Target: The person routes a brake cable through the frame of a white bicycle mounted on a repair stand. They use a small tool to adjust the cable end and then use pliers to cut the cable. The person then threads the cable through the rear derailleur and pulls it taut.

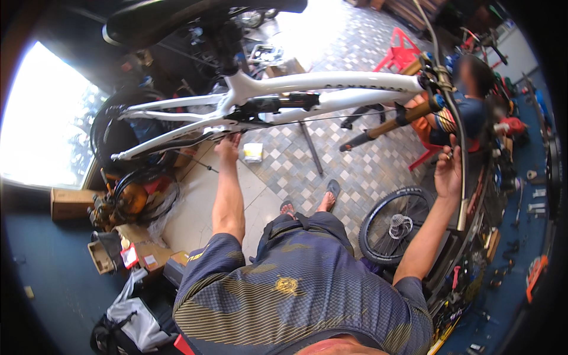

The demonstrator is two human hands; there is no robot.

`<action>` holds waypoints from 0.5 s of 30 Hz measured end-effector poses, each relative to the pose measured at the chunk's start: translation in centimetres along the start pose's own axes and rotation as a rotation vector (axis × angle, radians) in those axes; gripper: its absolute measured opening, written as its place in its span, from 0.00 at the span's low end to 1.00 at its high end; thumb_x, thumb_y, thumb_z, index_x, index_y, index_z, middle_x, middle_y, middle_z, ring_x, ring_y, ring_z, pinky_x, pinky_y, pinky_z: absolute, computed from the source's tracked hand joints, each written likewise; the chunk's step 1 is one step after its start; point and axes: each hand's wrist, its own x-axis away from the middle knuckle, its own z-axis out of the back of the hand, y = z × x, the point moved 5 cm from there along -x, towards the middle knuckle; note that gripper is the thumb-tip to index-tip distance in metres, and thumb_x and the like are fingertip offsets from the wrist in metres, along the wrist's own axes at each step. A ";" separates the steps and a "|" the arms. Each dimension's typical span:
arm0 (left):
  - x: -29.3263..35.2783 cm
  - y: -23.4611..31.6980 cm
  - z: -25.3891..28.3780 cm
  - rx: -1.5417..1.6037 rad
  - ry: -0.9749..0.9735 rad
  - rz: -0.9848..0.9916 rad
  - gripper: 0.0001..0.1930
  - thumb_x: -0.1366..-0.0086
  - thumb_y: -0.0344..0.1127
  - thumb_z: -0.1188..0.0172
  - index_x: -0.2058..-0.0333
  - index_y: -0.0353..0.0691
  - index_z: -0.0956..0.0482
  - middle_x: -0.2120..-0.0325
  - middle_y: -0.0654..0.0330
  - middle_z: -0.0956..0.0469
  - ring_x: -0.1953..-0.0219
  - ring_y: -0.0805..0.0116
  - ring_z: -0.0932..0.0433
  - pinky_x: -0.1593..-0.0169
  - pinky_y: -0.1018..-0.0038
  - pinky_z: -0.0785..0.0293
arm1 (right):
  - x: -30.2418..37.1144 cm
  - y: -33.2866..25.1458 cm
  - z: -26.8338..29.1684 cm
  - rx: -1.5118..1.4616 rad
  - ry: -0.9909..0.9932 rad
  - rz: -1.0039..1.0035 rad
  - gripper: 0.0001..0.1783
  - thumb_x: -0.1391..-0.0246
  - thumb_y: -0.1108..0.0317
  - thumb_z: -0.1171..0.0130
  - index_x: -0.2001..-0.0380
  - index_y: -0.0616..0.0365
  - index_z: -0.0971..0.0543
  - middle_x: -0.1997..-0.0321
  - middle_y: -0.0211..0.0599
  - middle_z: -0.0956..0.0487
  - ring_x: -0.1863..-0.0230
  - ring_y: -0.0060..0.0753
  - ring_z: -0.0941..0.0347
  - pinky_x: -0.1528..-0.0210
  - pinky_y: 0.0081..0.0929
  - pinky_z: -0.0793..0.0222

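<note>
A white bicycle frame (331,83) spans the view in front of me, with a dark shock (284,103) inside it and a black saddle (177,21) above. My left hand (229,147) reaches up beneath the frame's lower pivot area, its fingers bent and their tips partly hidden there. A thin black cable (331,119) runs forward along the frame. On the right, my right hand (448,171) is raised beside the handlebar (462,160), fingers curled inward near a small thing too unclear to name. A bronze suspension fork (390,123) slants down from the frame's front, without a wheel.
A loose wheel (397,225) leans near my right leg. Beyond the fork, another person (473,100) sits by red plastic chairs (402,50). Tools line the blue surface (515,284) at right. A cardboard box (74,204), parts and bags crowd the left. A small packet (253,152) lies on the tiles.
</note>
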 end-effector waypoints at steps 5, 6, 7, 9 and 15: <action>0.0 0.3 -0.3 -0.150 0.030 -0.004 0.14 0.33 0.18 0.50 0.50 0.23 0.34 0.57 0.43 0.25 0.60 0.44 0.19 0.60 0.53 0.12 | -1.4 0.4 0.5 -0.087 0.027 -0.036 0.22 0.32 0.62 0.47 0.39 0.58 0.30 0.60 0.36 0.21 0.64 0.25 0.19 0.64 0.15 0.18; -0.1 0.5 -0.3 -0.151 0.030 -0.009 0.14 0.36 0.16 0.49 0.51 0.25 0.33 0.58 0.43 0.24 0.62 0.44 0.18 0.62 0.53 0.11 | -1.7 0.6 0.7 -0.104 0.048 -0.041 0.22 0.33 0.62 0.46 0.40 0.58 0.29 0.60 0.36 0.21 0.63 0.24 0.19 0.65 0.15 0.18; -0.1 0.5 -0.4 -0.151 0.034 0.011 0.15 0.35 0.17 0.48 0.50 0.23 0.34 0.57 0.42 0.25 0.60 0.44 0.19 0.60 0.53 0.12 | -1.8 0.6 1.0 -0.139 0.033 -0.047 0.22 0.33 0.62 0.46 0.40 0.57 0.29 0.60 0.36 0.20 0.64 0.25 0.19 0.65 0.15 0.17; 0.4 0.6 -0.8 -0.161 0.048 0.029 0.15 0.34 0.18 0.48 0.49 0.21 0.34 0.57 0.41 0.27 0.58 0.43 0.20 0.57 0.53 0.12 | -1.9 0.2 0.2 -0.140 -0.042 -0.041 0.22 0.33 0.64 0.47 0.39 0.60 0.29 0.59 0.39 0.18 0.61 0.27 0.18 0.64 0.17 0.17; -0.9 -0.1 -0.2 -0.210 0.031 0.025 0.15 0.33 0.19 0.48 0.49 0.21 0.35 0.57 0.39 0.26 0.57 0.40 0.20 0.57 0.53 0.12 | -1.7 -0.9 1.8 -0.243 -0.036 0.004 0.24 0.33 0.67 0.49 0.39 0.72 0.32 0.55 0.46 0.18 0.56 0.38 0.17 0.58 0.27 0.15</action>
